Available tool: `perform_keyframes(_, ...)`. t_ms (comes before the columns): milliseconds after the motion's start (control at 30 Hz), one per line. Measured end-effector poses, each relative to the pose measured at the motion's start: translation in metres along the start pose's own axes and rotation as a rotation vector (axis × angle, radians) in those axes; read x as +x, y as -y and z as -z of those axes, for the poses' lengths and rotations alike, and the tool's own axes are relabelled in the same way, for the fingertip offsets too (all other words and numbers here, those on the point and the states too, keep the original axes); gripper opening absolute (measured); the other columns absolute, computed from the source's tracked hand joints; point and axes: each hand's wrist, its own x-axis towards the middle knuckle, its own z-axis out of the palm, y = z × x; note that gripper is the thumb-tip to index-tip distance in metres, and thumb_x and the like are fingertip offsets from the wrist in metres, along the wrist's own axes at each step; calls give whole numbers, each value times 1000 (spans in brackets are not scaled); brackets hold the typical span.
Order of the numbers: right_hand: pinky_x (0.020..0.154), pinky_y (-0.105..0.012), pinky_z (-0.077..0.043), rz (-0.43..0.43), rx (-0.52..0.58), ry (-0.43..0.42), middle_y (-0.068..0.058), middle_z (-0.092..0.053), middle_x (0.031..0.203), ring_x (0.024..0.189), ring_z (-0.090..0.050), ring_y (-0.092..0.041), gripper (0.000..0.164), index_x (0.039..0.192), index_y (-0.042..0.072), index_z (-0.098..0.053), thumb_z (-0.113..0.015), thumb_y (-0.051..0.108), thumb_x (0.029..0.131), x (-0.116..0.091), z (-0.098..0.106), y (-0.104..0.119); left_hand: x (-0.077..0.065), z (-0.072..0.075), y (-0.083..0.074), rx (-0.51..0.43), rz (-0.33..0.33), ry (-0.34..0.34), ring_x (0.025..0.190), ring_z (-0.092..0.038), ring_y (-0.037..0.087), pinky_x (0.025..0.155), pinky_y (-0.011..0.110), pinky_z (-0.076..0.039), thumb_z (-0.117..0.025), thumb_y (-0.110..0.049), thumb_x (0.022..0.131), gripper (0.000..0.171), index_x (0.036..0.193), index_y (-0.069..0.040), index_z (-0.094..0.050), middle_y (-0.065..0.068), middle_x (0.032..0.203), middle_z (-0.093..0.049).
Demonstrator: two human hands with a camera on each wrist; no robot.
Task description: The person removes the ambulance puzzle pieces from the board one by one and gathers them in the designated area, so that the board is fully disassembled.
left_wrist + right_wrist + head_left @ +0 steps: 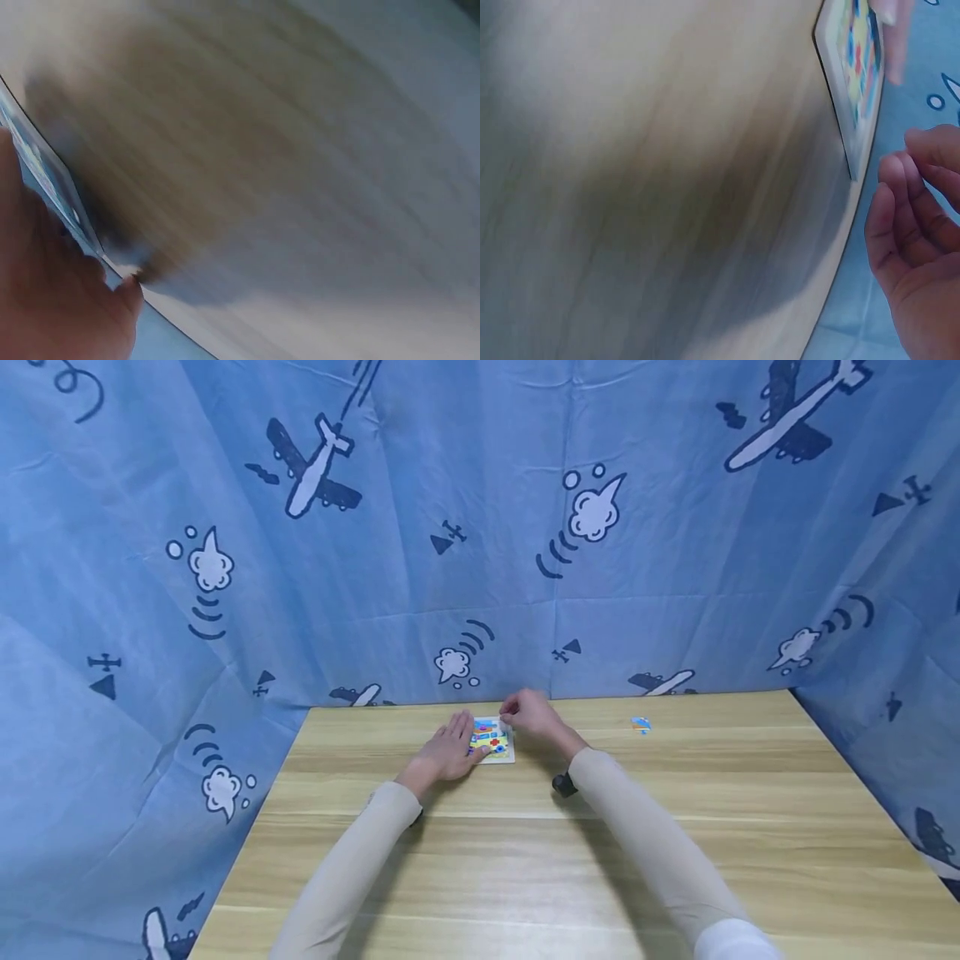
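A small jigsaw puzzle board (495,749) with a pale rim and a colourful vehicle picture with a red cross lies near the table's far edge. My left hand (448,752) rests on its left side, fingers extended and thumb across the lower part. My right hand (531,713) is at the board's upper right corner. In the right wrist view, the right hand (922,232) has its thumb and fingertips together, and no piece shows between them. Whether they pinch something small is hidden. A loose blue and orange puzzle piece (641,724) lies on the table to the right.
The wooden table (480,877) ends at a blue curtain (495,568) printed with aeroplanes, just behind the board. A black wrist device (564,785) is on the right forearm.
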Motion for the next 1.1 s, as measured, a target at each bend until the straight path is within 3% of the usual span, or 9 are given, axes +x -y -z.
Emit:
perform_keyframes(200, 88, -38, -62, 28, -30, -6, -15, -77, 104, 95, -71, -25, 17, 109, 0, -78, -71, 9, 97, 9, -10, 4, 5, 6, 6, -13, 31, -33, 168, -5, 29, 136, 51, -17, -26, -55, 112, 79, 169, -2, -9, 15, 179, -5)
perform_keyframes(700, 91, -41, -62, 3, -48, -36, -13, -78, 102, 95, -70, -24, 17, 108, 0, -78, -70, 8, 95, 14, -24, 6, 12, 6, 8, -27, 63, 2, 168, -3, 26, 137, 50, -13, -24, -54, 113, 77, 169, -5, -7, 12, 179, -2)
perform_keyframes(1100, 92, -40, -62, -78, -71, -44, -13, -76, 105, 96, -70, -24, 19, 108, -1, -77, -78, 9, 92, 14, -35, 13, 24, -10, 14, -22, 53, 20, 168, 4, 25, 137, 52, -6, -20, -54, 113, 77, 169, -5, 1, 10, 179, 6)
